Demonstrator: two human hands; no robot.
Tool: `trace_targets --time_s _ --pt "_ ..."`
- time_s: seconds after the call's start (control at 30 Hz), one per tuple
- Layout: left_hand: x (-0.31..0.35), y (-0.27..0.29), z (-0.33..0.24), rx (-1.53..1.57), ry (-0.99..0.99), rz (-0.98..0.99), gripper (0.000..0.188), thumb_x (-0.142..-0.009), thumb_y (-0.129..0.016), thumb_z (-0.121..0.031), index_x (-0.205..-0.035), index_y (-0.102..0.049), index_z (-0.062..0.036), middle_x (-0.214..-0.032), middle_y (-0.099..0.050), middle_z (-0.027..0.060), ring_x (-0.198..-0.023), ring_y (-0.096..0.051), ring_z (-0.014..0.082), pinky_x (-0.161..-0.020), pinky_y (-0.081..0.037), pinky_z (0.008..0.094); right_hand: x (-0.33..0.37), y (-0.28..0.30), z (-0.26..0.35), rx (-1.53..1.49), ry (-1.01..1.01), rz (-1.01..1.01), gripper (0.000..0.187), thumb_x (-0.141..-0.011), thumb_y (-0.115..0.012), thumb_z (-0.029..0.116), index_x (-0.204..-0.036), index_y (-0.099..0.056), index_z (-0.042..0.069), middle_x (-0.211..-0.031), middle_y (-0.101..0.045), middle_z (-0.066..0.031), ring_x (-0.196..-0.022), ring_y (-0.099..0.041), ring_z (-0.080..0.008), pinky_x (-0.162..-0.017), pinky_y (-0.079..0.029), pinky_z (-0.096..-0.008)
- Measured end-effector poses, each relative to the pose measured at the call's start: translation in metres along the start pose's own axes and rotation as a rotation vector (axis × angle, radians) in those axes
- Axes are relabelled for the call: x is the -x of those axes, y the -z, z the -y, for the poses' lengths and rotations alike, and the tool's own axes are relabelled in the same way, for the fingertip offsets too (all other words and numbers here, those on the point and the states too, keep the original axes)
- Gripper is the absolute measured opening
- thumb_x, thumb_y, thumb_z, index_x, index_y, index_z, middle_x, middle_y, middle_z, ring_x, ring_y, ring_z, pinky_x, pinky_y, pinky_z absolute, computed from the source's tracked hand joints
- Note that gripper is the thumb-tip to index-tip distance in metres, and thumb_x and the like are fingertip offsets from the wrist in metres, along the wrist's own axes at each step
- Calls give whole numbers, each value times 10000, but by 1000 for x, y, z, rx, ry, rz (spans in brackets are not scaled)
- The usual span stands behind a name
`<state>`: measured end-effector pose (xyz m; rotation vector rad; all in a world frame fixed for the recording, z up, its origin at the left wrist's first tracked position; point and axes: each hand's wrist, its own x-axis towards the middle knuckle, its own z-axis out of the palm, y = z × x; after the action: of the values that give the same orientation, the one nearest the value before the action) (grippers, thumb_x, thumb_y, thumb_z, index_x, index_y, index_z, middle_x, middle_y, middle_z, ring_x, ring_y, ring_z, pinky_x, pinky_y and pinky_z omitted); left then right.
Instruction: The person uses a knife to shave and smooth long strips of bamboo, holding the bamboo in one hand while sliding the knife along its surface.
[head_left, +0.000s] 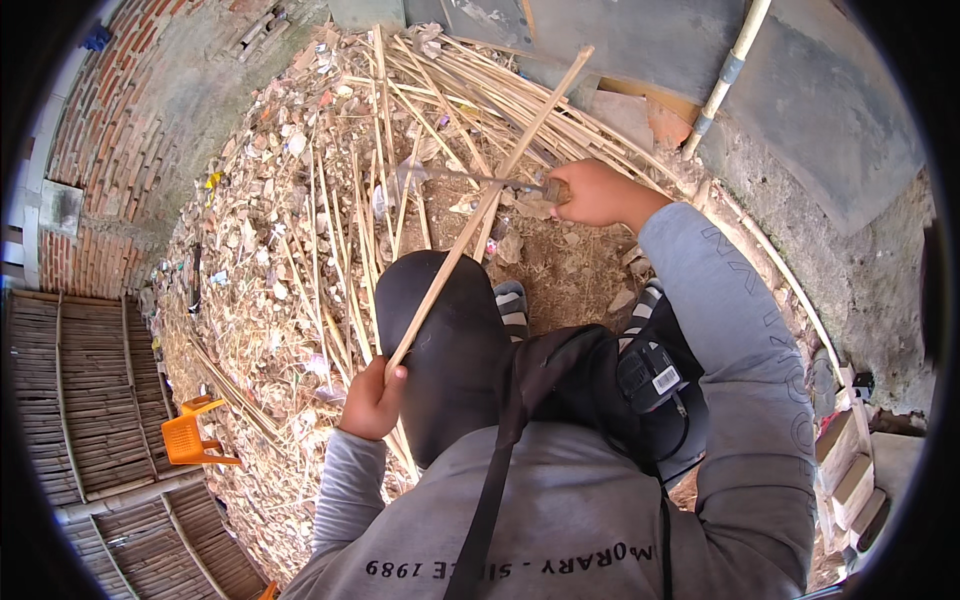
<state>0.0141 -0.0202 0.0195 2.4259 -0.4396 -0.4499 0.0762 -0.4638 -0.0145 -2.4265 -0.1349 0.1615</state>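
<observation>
A long, pale bamboo strip (441, 284) slants up and away from my left hand (372, 402), which is closed around its near end. The strip passes over my left knee, and its far end points to the upper right. My right hand (598, 193) grips the wooden handle of a long knife (522, 184). Its thin blade reaches leftward and crosses the strip about midway; whether it cuts in or only rests against it cannot be made out.
Many bamboo strips (470, 75) lie piled ahead along the wall, with others on the littered ground (255, 250). An orange plastic chair (185, 438) stands at left by a bamboo slat panel (90, 390). A pipe (733, 70) runs down the grey wall at right.
</observation>
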Motion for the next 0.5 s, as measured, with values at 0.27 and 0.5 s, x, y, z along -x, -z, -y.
trace_targets --time_s 0.27,0.5 --pt "7 7 11 131 46 74 435 -1056 -518 -373 -832 -506 0 -604 -469 94 -554 -443 177 -527 -370 361 7 -2 54 181 137 -26 235 -800 -727 215 -991 -684 85 -833 -672 -192 -803 -650 -401 -721 -508 -487" --pt "-7 13 5 208 60 181 462 -1067 -497 -412 -858 -546 -2 -647 -454 24 -621 -415 111 -562 -367 316 1 0 -26 -52 1 -409 278 -795 -767 227 -989 -688 44 -817 -691 -163 -784 -694 -324 -725 -516 -466"
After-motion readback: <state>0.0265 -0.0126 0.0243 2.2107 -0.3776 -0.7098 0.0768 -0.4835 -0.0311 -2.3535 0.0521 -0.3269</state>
